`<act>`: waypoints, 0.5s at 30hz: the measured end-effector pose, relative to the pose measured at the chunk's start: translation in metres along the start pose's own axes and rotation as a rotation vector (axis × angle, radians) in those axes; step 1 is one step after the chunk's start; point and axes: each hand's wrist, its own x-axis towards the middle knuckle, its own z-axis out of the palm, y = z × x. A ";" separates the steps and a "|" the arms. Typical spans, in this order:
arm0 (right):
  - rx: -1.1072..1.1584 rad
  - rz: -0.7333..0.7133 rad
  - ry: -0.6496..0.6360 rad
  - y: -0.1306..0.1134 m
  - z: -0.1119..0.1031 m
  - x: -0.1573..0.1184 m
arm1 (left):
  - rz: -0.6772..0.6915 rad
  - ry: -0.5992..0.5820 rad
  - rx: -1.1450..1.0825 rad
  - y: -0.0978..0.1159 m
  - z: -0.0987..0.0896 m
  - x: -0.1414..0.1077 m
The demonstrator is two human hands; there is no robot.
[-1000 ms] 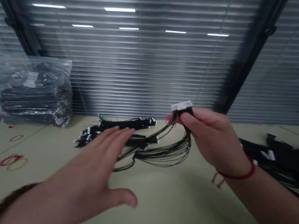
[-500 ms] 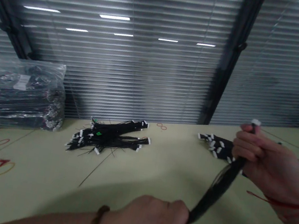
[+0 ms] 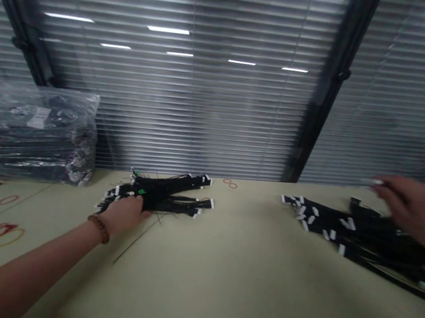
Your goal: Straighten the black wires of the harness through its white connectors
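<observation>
My left hand [image 3: 124,214] reaches over the near side of the left pile of black wire harnesses [image 3: 167,187], touching or just above it. Its thumb stands apart, and the other fingers are partly hidden behind the back of the hand. White connectors and a green tag show in this pile. At the right, my right hand [image 3: 418,209], blurred, is closed with a small white connector [image 3: 376,182] at its fingertips. Most of the harness it belongs to is hidden by the hand. Below lies the right pile of black wire harnesses [image 3: 374,235], with white connectors at its left ends.
A clear plastic bag [image 3: 41,136] packed with dark harnesses stands at the back left. Red and yellow rings [image 3: 0,233] lie on the pale table [image 3: 216,284]. A loose thin wire [image 3: 130,246] sticks out from the left pile. Window blinds [image 3: 224,112] rise behind.
My left hand has let go of the black wire harness bundle and moved forward and left to the left pile. My right hand has moved right, over the right pile.
</observation>
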 end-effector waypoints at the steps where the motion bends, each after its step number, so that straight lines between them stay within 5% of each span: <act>1: -0.018 0.001 -0.066 -0.001 0.017 -0.006 | 0.002 -0.007 -0.004 -0.002 0.004 -0.002; 5: -0.052 0.009 -0.179 -0.026 0.094 -0.035 | 0.030 0.039 -0.017 0.000 -0.001 -0.004; 9: 0.069 -0.135 -0.177 -0.088 0.140 -0.030 | 0.023 0.168 -0.021 -0.005 -0.037 0.011; 12: 0.231 -0.286 -0.132 -0.145 0.125 -0.004 | -0.018 0.304 -0.039 -0.011 -0.077 0.025; 15: 0.393 -0.365 0.009 -0.184 0.075 0.016 | 0.002 0.438 -0.080 -0.013 -0.111 0.030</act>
